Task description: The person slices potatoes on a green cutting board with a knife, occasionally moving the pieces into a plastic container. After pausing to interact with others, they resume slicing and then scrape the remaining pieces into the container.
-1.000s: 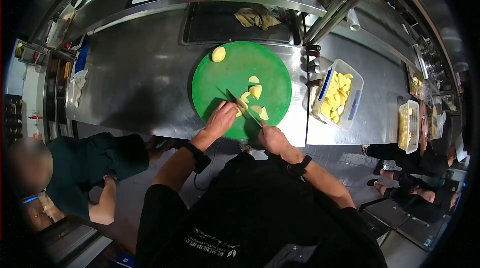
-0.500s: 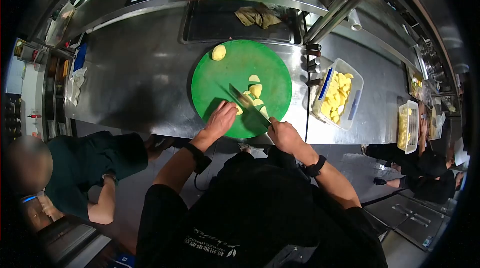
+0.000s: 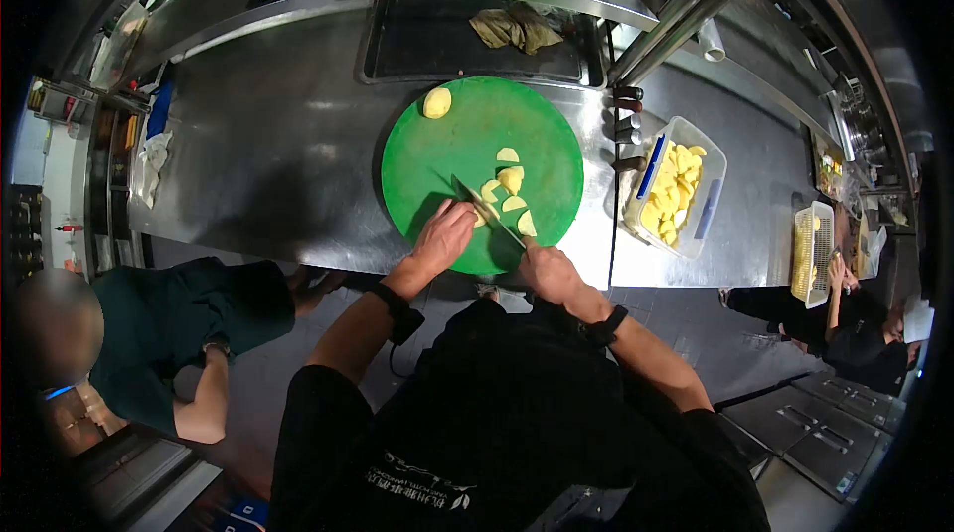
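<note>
My right hand (image 3: 553, 272) grips the handle of a kitchen knife (image 3: 485, 206), its blade slanting toward the upper left over a round green cutting board (image 3: 422, 150). With bent fingers, my left hand (image 3: 446, 236) holds down a pale yellow potato piece (image 3: 480, 220) against the blade's left side; the fingers partly hide it. To the right of the blade lie several cut potato slices (image 3: 527, 223) and a thicker potato chunk (image 3: 511, 178). A whole peeled potato (image 3: 436, 103) rests near the board's upper left edge.
Right of the board stands a clear plastic tub (image 3: 707, 217) of potato slices, beside several knife handles (image 3: 627, 125). A dark tray (image 3: 417, 45) with a crumpled cloth (image 3: 516, 29) lies behind. One person (image 3: 179, 333) is at left, others at far right by a white basket (image 3: 813, 274).
The knife blade has turned edge-down and moved slightly left, close against my left fingers. My right hand has shifted a little left and down. A slice by the blade shows more fully.
</note>
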Demonstrator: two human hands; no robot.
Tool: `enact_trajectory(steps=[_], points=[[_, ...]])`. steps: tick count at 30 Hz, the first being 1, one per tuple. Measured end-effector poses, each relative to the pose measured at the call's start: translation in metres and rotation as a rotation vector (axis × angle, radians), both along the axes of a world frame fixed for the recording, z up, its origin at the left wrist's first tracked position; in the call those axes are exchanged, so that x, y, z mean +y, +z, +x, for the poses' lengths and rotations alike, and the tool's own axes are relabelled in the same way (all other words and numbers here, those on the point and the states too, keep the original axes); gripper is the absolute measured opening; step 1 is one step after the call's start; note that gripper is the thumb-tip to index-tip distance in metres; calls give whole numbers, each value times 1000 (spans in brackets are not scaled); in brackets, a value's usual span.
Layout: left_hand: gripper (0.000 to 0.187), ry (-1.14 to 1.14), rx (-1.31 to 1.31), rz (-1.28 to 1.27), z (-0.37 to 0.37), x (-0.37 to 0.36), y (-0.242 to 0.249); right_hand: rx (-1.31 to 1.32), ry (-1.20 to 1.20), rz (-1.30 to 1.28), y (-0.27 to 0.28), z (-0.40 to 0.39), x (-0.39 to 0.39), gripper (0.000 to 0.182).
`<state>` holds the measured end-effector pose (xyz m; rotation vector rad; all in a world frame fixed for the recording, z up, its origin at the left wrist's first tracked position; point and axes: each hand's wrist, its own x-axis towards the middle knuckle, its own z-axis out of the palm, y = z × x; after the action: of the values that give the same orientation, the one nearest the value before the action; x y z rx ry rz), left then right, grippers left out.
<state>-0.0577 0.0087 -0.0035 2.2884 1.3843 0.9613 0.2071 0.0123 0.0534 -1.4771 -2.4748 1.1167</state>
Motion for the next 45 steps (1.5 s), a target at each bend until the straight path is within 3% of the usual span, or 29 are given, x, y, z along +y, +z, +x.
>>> enact_trajectory(steps=[8,11,14,21,26,34,41,45], points=[[13,20,6,13,0,-3,-6,-21,40,3,62,2,7,28],[13,42,-34,-14,2,-4,-5,-32,7,-37,15,-7,-2,25],[13,35,-20,-15,1,-5,-4,-7,-11,-23,5,-11,3,22],[14,37,-21,-39,-2,-8,-9,-6,52,5,61,-3,11,25],[16,42,-32,-36,-1,-9,-9,21,23,-4,0,-8,-1,25],[19,50,-21,-11,-1,-11,-18,-10,41,39,50,-8,5,19],[19,54,-46,-42,-1,-14,-15,-45,22,9,3,-15,-2,19],[19,47,-18,8,-3,-12,-18,10,60,73,31,-13,6,19]])
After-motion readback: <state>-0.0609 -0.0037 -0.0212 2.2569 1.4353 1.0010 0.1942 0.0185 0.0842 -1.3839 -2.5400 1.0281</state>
